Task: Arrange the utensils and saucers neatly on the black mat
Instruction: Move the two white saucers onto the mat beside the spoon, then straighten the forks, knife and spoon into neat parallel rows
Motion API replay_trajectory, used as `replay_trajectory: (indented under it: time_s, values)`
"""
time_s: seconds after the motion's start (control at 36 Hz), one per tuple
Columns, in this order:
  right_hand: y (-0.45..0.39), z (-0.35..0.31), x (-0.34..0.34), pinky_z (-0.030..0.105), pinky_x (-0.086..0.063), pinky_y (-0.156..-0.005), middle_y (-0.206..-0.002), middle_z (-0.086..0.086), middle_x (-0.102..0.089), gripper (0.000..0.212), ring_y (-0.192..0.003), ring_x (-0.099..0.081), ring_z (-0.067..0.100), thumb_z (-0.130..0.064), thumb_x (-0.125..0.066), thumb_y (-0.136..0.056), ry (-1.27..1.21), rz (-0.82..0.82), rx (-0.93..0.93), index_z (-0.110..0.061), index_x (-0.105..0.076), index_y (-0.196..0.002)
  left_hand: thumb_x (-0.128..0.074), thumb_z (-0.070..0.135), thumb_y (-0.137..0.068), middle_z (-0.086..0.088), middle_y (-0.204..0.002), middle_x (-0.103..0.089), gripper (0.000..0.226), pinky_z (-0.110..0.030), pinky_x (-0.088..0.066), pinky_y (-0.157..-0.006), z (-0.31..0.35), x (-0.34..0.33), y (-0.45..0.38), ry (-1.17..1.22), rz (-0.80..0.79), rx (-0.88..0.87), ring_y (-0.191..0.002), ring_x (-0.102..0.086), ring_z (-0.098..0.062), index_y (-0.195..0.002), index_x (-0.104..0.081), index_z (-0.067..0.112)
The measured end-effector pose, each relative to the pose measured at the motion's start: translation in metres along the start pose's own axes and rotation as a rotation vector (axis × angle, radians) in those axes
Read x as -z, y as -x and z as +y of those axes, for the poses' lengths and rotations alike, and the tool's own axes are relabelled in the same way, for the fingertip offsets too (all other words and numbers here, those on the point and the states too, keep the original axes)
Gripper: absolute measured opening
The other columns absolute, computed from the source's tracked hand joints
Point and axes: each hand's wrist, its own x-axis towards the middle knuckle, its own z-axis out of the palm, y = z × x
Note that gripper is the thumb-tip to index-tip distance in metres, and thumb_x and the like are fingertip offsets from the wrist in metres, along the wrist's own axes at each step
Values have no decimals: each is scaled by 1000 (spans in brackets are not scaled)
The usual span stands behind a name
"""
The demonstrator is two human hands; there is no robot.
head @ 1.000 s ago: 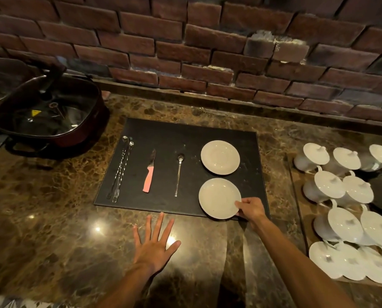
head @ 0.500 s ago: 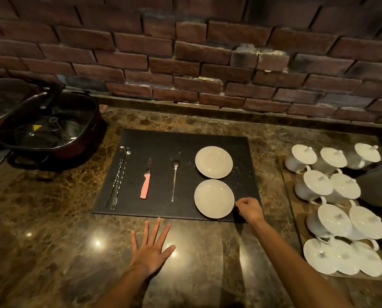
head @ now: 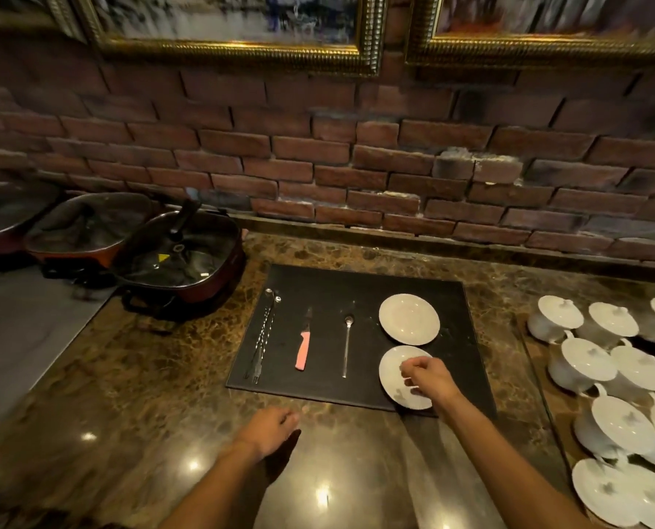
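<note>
We are hovering our right hand (head: 427,378), fingers loosely curled and grasping nothing, over the near saucer (head: 396,379) on the mat (head: 318,284). Our left hand (head: 270,429), half-clenched, is resting empty on the bench (head: 165,376). Likely next: nudging it into line with the far saucer (head: 409,319).

Black mat (head: 360,284), pink-handled knife (head: 303,349), white saucers (head: 409,319), brown-veined marble counter (head: 158,379)

Bare surface (head: 165,395) lies open left of the mat (head: 356,284); pans (head: 181,257) block far left, cups (head: 600,353) crowd the right.
</note>
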Motion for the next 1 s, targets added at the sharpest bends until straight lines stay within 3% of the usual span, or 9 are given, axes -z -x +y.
replay_trajectory:
  time_s: [0.06, 0.17, 0.42, 0.58, 0.64, 0.72, 0.81, 0.92, 1.0]
  values:
    - [6, -8, -16, 31, -54, -69, -92, 10, -69, 12, -85, -66, 22, -14, -60, -92, 4, -25, 25, -11, -70, -86, -44, 40, -104, -2, -122, -70, 34, -27, -43, -92, -17, 13, 0, -15, 71, -14, -114, -62, -18, -117, -69, 21]
    - [12, -22, -56, 25, -52, -63, -81, 7, -69, 16, -75, -63, 18, -6, -59, -88, 4, -65, 57, -11, -73, -81, -40, 41, -105, -1, -139, -59, 40, -35, -38, -112, -60, 43, -8, -90, 205, -24, -130, -52, -18, -136, -60, 24]
    - [16, -59, -188, 29, -45, -59, -61, 6, -58, 18, -58, -52, 17, -2, -57, -89, 17, -90, 61, -7, -68, -76, -33, 49, -105, 5, -163, -30, 48, -37, -32, -118, -157, 111, -24, -220, 322, -19, -151, -26, -16, -152, -38, 38]
    - [11, -74, -262, 34, -55, -71, -74, 6, -67, 18, -72, -63, 19, -6, -58, -88, 75, -53, 59, -16, -67, -76, -18, 59, -103, 11, -169, 13, 56, -49, -2, -125, -196, 130, -63, -317, 160, -36, -156, 12, -17, -156, -2, 52]
    - [3, -77, -280, 31, -55, -75, -77, -1, -68, 21, -76, -64, 15, -7, -57, -89, 118, -17, 63, -20, -66, -75, -12, 62, -101, 12, -167, 20, 57, -51, 3, -125, -202, 129, -80, -349, 128, -55, -155, 18, -19, -154, 7, 53]
    - [-15, -80, -301, 18, -48, -65, -76, -6, -65, 20, -79, -62, 12, -10, -53, -90, 174, 29, 65, -20, -66, -79, -4, 66, -97, 14, -164, 28, 56, -54, 14, -123, -211, 123, -104, -372, 114, -69, -150, 29, -18, -145, 22, 55]
    - [-32, -82, -317, 23, -47, -74, -80, -2, -66, 17, -83, -63, 16, -8, -52, -90, 206, 80, 75, -17, -65, -82, 13, 71, -88, 17, -157, 40, 53, -57, 27, -116, -215, 118, -122, -365, 153, -86, -142, 43, -16, -135, 36, 61]
    - [-53, -85, -333, 29, -51, -82, -95, 7, -72, 15, -90, -66, 21, -11, -54, -92, 232, 138, 77, -9, -67, -99, 19, 76, -85, 18, -159, 35, 60, -58, 34, -110, -213, 119, -139, -333, 249, -82, -147, 35, -17, -141, 32, 61]
    - [-66, -88, -339, 30, -49, -81, -99, 12, -71, 16, -88, -64, 22, -13, -57, -93, 306, 188, 92, -5, -67, -102, 2, 74, -94, 13, -167, 15, 61, -61, 21, -117, -213, 123, -148, -359, 313, -114, -155, 16, -22, -151, 15, 56]
